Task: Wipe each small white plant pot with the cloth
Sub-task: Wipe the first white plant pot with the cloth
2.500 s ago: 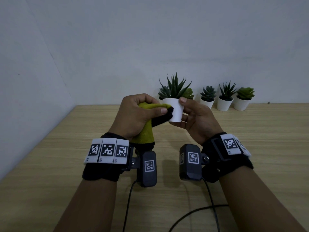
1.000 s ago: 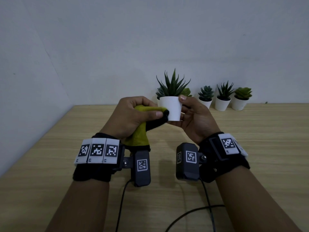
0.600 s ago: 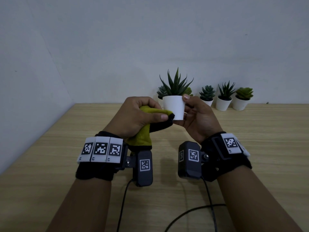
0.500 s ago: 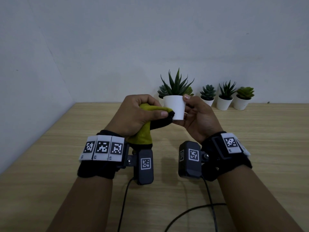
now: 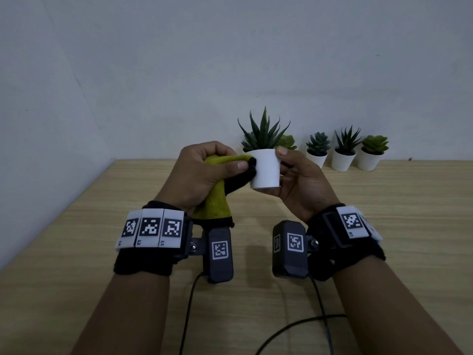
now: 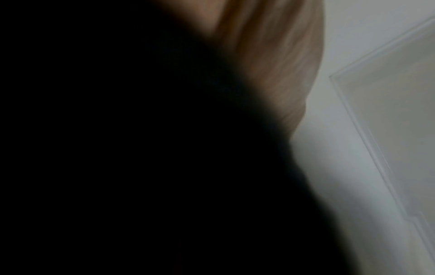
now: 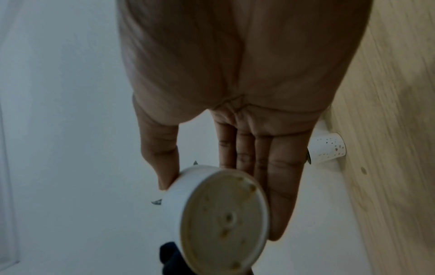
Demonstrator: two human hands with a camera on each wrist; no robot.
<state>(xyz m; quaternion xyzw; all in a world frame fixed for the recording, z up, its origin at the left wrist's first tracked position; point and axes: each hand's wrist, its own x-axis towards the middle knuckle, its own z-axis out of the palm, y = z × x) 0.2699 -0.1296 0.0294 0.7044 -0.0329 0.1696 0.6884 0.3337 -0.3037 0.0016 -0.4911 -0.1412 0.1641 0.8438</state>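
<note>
Cloth against the lifted pot

Our left hand (image 5: pixel 204 172) curls tight round the yellow-green cloth (image 5: pixel 212 201), its dark edge touching the white plant pot (image 5: pixel 265 169) just right of that fist. Our right hand (image 5: pixel 298 180) pinches the pot upright above the wooden table (image 5: pixel 384 213), thumb (image 7: pixel 162 158) on the rim. Further right, three pots (image 5: pixel 343 160) stand by the wall.

I have the pot (image 5: pixel 265 168) lifted above the table (image 5: pixel 384 213), between my two hands — right hand (image 5: pixel 300 180) on its right side, left hand (image 5: pixel 204 172) on its left with the cloth (image 5: pixel 213 201) touching the pot's wall. Behind, along the wall, a row of potted plants (image 5: pixel 343 152) stands on the table — to the right of the held one.
</note>
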